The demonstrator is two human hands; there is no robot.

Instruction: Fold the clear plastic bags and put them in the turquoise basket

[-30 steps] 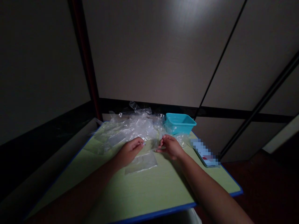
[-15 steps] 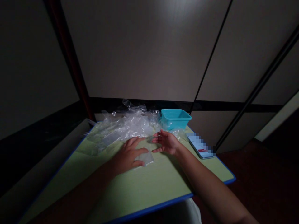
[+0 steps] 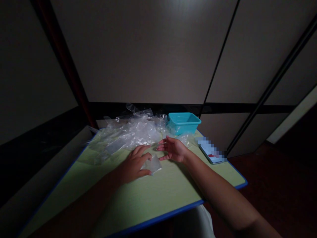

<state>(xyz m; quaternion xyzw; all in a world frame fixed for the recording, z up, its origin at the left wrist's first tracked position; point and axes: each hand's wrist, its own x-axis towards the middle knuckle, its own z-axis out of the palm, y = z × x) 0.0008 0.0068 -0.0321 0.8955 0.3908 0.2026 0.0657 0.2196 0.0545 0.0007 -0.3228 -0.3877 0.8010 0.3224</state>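
A small flat clear plastic bag lies on the pale green table. My left hand rests over its left part, fingers spread and partly bent, with the thumb at its lower edge. To the right of the bag, my right hand is turned on its side with its fingers apart and nothing seen between them. Just beyond both hands is a heap of crumpled clear plastic bags. The underside of my left hand is hidden.
A turquoise basket stands at the table's back right, with some clear plastic in front of it. A phone, partly blurred out, lies near the right edge. Large cabinet panels rise behind the table.
The view has shifted slightly, so everything sits a little farther left and higher. My left index finger is more bent over the small bag. My right hand remains beside it.
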